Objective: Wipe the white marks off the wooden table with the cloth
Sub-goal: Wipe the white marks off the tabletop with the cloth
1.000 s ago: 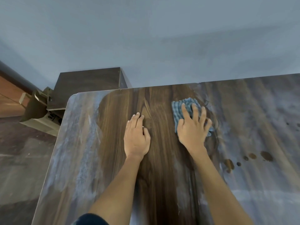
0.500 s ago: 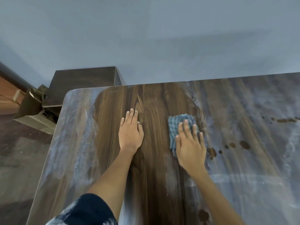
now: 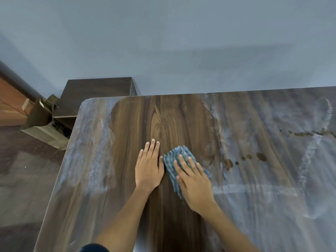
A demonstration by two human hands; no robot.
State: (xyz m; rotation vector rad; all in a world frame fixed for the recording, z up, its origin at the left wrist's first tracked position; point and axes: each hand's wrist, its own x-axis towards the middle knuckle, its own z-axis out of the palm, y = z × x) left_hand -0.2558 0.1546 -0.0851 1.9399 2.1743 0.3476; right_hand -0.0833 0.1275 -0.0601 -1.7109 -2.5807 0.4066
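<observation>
The wooden table has a dark clean patch in its middle. Hazy white marks cover its left strip, and more white marks spread over the right half. My right hand lies flat on a blue checked cloth, pressing it onto the wood at the clean patch's right side. My left hand rests flat on the clean wood just left of the cloth, fingers together, holding nothing. The cloth's edge almost touches my left thumb.
Several dark wet spots dot the table right of the cloth. A dark wooden cabinet stands against the grey-blue wall beyond the table's far left corner. A cardboard box sits on the floor beside it.
My right hand has drawn the cloth toward me and to the left, close to my left hand. The left hand stayed flat on the wood.
</observation>
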